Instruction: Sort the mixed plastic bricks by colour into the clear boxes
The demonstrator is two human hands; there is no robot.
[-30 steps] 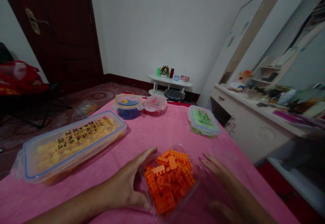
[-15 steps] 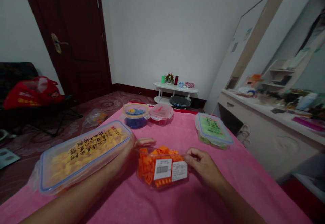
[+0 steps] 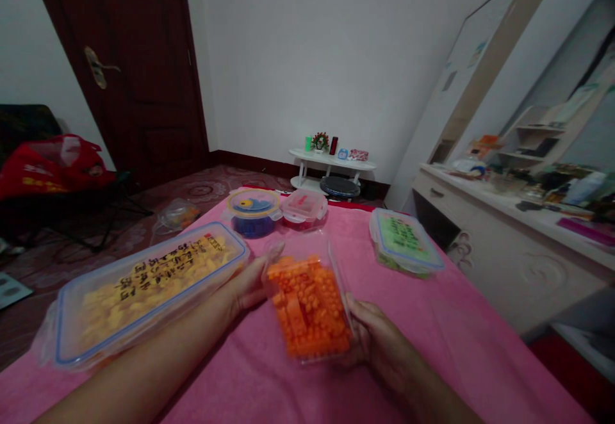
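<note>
A clear plastic box of orange building blocks [image 3: 310,312] is tilted up between my two hands, its blocks gathered toward the near end. My left hand [image 3: 257,277] grips its upper left side, the fingers partly hidden behind the wall. On the right edge, my right hand [image 3: 368,328] is closed with the thumb along the side and the other fingers mostly out of sight. Beside my left forearm lies a long lidded container of yellow blocks [image 3: 158,289] with black handwriting on its lid.
A round container with blue contents [image 3: 254,222] and a pink lidded container [image 3: 303,209] stand at the back of the pink cloth [image 3: 230,373]. A green-filled lidded container [image 3: 406,241] sits at the right. Beyond it is a white dresser [image 3: 490,244].
The box has been turned and tilted up, so its labels no longer show and the blocks have slid toward me. My left hand has closed on its side.
</note>
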